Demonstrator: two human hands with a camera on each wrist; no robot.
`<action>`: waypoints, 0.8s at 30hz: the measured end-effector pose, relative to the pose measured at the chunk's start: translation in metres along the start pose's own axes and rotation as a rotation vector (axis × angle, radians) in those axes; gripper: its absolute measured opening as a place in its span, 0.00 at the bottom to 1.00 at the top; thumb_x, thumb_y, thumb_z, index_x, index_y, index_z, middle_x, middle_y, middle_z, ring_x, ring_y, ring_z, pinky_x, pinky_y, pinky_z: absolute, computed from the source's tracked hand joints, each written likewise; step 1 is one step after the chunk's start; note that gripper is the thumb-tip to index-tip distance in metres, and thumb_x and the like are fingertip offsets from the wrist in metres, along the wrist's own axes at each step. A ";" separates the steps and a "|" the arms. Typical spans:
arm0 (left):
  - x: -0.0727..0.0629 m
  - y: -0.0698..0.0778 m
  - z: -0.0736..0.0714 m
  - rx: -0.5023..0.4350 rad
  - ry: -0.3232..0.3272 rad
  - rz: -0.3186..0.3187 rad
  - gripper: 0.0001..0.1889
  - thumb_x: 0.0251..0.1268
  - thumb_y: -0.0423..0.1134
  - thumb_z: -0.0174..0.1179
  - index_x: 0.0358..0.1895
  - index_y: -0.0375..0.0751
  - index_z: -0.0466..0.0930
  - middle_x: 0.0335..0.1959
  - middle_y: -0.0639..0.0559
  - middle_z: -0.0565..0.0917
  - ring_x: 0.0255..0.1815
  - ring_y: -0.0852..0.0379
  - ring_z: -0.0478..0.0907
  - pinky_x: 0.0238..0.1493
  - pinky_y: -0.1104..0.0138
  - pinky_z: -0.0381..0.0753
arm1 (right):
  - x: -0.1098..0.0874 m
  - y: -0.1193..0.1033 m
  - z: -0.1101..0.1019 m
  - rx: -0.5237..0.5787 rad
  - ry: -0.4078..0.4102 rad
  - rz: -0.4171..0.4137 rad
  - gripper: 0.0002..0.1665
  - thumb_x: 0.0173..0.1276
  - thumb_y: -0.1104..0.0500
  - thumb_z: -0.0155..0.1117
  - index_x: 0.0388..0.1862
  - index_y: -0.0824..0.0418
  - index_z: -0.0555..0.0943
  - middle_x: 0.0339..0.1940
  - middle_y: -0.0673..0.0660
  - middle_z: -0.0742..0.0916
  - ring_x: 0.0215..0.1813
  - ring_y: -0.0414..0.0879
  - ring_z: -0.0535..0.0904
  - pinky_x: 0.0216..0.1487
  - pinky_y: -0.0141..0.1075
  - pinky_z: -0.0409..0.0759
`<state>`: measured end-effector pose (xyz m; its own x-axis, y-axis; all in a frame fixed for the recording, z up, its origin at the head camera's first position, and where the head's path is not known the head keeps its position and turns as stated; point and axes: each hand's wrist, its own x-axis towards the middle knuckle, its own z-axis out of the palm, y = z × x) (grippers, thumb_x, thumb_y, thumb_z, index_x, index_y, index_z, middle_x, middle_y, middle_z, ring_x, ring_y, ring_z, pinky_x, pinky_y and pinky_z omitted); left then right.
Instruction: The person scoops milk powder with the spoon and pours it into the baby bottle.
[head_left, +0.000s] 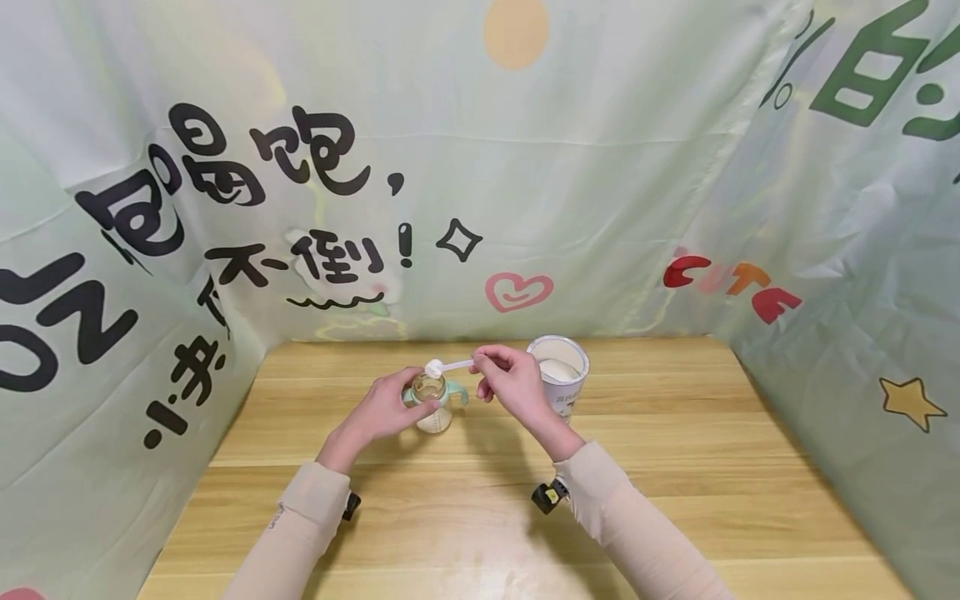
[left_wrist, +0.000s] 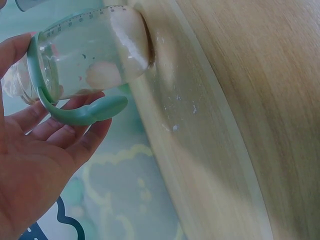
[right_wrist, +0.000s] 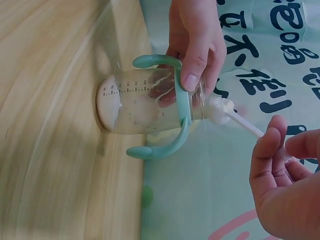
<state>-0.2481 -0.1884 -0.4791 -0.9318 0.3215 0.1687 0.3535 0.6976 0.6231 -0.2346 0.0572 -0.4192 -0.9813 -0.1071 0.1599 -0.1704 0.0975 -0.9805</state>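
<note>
A clear baby bottle (head_left: 435, 420) with a pale green two-handled collar (right_wrist: 183, 95) stands upright on the wooden table, its mouth uncapped. White powder (right_wrist: 108, 104) lies in its bottom, and measuring marks run up the side. My left hand (head_left: 390, 407) grips the bottle around the collar and neck, thumb on the near side. Between thumb and fingers, my right hand (head_left: 513, 383) pinches the handle of a white scoop (head_left: 456, 365). The scoop's bowl, heaped with white powder (right_wrist: 220, 110), is held right at the bottle's mouth.
An uncovered white can (head_left: 564, 393) with pale powder inside stands just beyond my right hand. Small white specks (left_wrist: 175, 128) of powder lie on the table (head_left: 465, 508) near the bottle's base. Printed cloth walls (head_left: 600, 208) enclose the table at the back and sides.
</note>
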 end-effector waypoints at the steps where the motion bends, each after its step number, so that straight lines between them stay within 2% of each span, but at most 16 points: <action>1: 0.000 0.000 0.000 0.000 0.000 0.000 0.37 0.68 0.57 0.70 0.72 0.38 0.75 0.59 0.42 0.87 0.57 0.46 0.85 0.62 0.49 0.84 | 0.000 0.000 0.000 -0.001 -0.002 -0.006 0.10 0.77 0.61 0.65 0.48 0.67 0.88 0.40 0.71 0.91 0.19 0.40 0.81 0.24 0.30 0.83; 6: 0.000 0.000 0.000 -0.002 -0.001 0.001 0.36 0.68 0.57 0.70 0.71 0.39 0.76 0.58 0.43 0.87 0.56 0.47 0.85 0.61 0.49 0.85 | -0.001 0.000 -0.001 -0.031 -0.013 -0.037 0.10 0.77 0.61 0.64 0.47 0.66 0.88 0.38 0.68 0.91 0.20 0.41 0.82 0.24 0.31 0.84; 12: 0.001 -0.002 0.000 0.008 0.000 0.018 0.36 0.68 0.57 0.70 0.71 0.38 0.76 0.56 0.43 0.88 0.55 0.48 0.85 0.60 0.50 0.85 | -0.002 0.002 0.000 -0.080 -0.030 -0.070 0.11 0.77 0.62 0.63 0.48 0.69 0.88 0.35 0.61 0.91 0.21 0.41 0.82 0.25 0.30 0.84; 24: 0.000 -0.002 0.000 0.002 0.007 0.021 0.37 0.68 0.57 0.70 0.72 0.38 0.75 0.58 0.43 0.87 0.57 0.47 0.85 0.61 0.49 0.85 | -0.005 0.001 0.001 -0.134 -0.031 -0.084 0.10 0.75 0.64 0.63 0.47 0.65 0.89 0.31 0.59 0.91 0.22 0.42 0.82 0.26 0.30 0.83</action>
<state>-0.2487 -0.1892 -0.4805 -0.9245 0.3320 0.1870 0.3735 0.6919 0.6179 -0.2297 0.0572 -0.4211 -0.9602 -0.1508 0.2351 -0.2643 0.2179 -0.9395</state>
